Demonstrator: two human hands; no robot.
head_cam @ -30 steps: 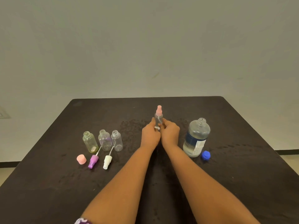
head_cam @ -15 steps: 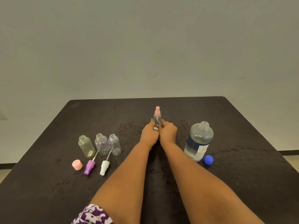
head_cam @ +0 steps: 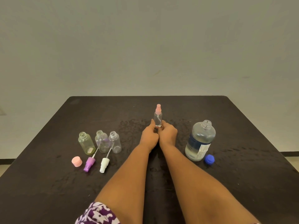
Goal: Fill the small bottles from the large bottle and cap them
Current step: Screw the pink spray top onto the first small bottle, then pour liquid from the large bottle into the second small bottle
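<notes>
- The left hand [head_cam: 149,136] and the right hand [head_cam: 168,135] lay side by side near the middle of the table [head_cam: 242,175]; each gripped the lower part of the capped spray bottle [head_cam: 158,118] with curled fingers, one hand on each side.
- The capped spray bottle stood upright on the table between the two hands; a pink spray top [head_cam: 158,108] was fitted, and a dip tube showed inside. The liquid level could not be read.
- The large bottle [head_cam: 200,140] stood upright to the right of the right hand, uncapped and holding clear liquid; the blue cap [head_cam: 209,158] lay on the table just beside its base.
- Three small bottles stood open in a row on the left side of the table: the yellowish bottle [head_cam: 86,143], the purple-tinted bottle [head_cam: 102,141] and the clear bottle [head_cam: 115,142].
- Nearer the person than that row lay three closures, left to right: the pink cap [head_cam: 76,161], the purple spray top [head_cam: 89,164] and the white spray top [head_cam: 104,164]; the tubes of the two spray tops pointed toward the bottles.
- A patterned sleeve [head_cam: 98,214] showed at the lower edge, on the left arm.
</notes>
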